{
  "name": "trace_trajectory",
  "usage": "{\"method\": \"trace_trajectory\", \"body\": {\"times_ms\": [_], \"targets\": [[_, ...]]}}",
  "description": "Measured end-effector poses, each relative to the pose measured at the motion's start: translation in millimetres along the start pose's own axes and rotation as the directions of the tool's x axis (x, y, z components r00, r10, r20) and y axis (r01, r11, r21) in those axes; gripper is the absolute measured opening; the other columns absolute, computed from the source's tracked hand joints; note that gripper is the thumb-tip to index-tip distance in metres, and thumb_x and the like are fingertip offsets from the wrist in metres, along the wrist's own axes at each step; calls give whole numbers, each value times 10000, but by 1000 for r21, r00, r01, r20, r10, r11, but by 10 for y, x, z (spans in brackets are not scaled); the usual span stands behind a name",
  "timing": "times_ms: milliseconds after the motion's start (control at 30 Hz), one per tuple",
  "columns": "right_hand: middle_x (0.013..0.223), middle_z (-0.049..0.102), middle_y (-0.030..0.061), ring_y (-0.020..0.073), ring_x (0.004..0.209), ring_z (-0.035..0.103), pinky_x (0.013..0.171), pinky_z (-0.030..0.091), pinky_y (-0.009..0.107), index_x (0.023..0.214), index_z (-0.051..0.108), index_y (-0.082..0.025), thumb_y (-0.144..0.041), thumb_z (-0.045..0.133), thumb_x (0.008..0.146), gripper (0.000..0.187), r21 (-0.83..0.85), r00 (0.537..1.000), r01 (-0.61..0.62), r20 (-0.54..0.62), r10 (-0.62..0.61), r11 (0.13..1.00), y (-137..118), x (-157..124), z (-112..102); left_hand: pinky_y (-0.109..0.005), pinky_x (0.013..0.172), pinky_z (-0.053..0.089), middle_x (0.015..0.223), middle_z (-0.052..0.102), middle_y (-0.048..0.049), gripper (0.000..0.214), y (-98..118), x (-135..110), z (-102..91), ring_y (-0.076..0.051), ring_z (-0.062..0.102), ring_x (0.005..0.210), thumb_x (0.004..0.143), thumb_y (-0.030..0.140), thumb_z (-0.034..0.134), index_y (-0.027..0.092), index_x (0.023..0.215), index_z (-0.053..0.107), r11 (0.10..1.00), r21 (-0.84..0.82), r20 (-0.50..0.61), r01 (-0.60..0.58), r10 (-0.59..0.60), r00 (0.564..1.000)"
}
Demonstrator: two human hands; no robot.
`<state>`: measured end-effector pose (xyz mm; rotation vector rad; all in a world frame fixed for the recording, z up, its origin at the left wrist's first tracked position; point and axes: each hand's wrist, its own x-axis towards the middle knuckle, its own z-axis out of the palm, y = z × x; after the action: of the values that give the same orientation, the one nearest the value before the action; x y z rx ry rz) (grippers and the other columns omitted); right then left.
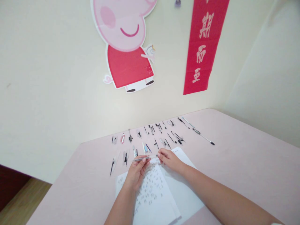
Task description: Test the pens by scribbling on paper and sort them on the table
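Note:
A slim pen with a clear barrel is stretched between my hands, above the top of some handwritten paper sheets. My left hand pinches its barrel between thumb and fingers. At the pen's darker right end, the fingertips of my right hand are closed on it. Whether that end is a cap or a tip is too small to tell. Just beyond my hands lie rows of pens and pen parts, among them a blue-and-white pen piece and a dark pen part.
Two whole-looking pens, one with a black cap and a pale one, lie at the right end of the rows. A pink pen body lies left. The pink table meets a wall with a cartoon pig cutout and red banner.

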<state>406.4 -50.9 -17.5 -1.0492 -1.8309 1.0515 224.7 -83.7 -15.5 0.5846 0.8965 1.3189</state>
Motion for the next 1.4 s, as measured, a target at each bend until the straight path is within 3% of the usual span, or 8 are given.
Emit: {"method": "trace_trajectory", "body": {"times_ms": [167, 433, 600, 733, 967, 1233, 1400], "targets": [[541, 513, -7, 124, 540, 498, 593, 386, 260, 608, 464, -190, -475, 332, 910, 436, 46, 998, -57, 15, 56, 997, 13, -7, 5, -164, 693, 550, 783, 713, -35, 140, -1, -5, -2, -109, 673, 760, 675, 116, 734, 126, 795, 661, 1000, 0, 15, 5, -5, 1000], [593, 529, -30, 124, 578, 498, 581, 378, 242, 750, 499, -194, -408, 474, 859, 242, 24, 1000, 17, -4, -16, 1000, 5, 0, -2, -164, 692, 545, 770, 711, -36, 163, 8, -4, 7, -112, 670, 756, 650, 122, 754, 121, 783, 658, 1000, -5, -6, 1, -1, 1000], [528, 507, -24, 118, 544, 476, 579, 375, 245, 589, 460, -189, -421, 430, 879, 372, -14, 1000, -4, 0, 4, 1000, 28, -1, 6, -181, 712, 541, 804, 711, -46, 193, 14, -28, 17, -121, 670, 764, 639, 143, 765, 123, 795, 652, 1000, 27, 18, -1, 0, 1000], [497, 495, -20, 115, 512, 473, 567, 380, 247, 576, 462, -188, -481, 359, 901, 449, 37, 999, -49, 18, 48, 998, 23, -8, 6, -184, 712, 543, 812, 707, -42, 174, 19, -33, 26, -121, 672, 762, 655, 133, 750, 125, 801, 655, 1000, 31, 19, -4, 4, 1000], [598, 530, -20, 129, 578, 494, 584, 378, 251, 717, 479, -200, -458, 467, 853, 291, 52, 1000, 20, 7, -20, 998, -36, -8, -19, -171, 688, 545, 784, 706, -35, 137, 16, -11, 6, -116, 674, 758, 677, 120, 729, 126, 795, 660, 1000, 14, 9, -3, 3, 1000], [502, 486, -18, 116, 511, 476, 578, 384, 254, 563, 437, -195, -518, 346, 898, 474, 52, 998, -42, 44, 40, 998, -29, -18, -6, -176, 700, 546, 812, 706, -33, 163, 22, -31, 13, -121, 672, 778, 659, 141, 750, 138, 798, 663, 999, 30, 43, 21, -22, 999], [580, 526, -18, 127, 575, 496, 597, 390, 253, 667, 466, -200, -491, 414, 879, 363, 62, 1000, 12, 19, -13, 998, -43, -18, -20, -163, 686, 542, 786, 707, -31, 152, 20, -27, 14, -114, 672, 763, 660, 134, 748, 132, 787, 665, 1000, 3, 24, 21, -21, 999]]}}
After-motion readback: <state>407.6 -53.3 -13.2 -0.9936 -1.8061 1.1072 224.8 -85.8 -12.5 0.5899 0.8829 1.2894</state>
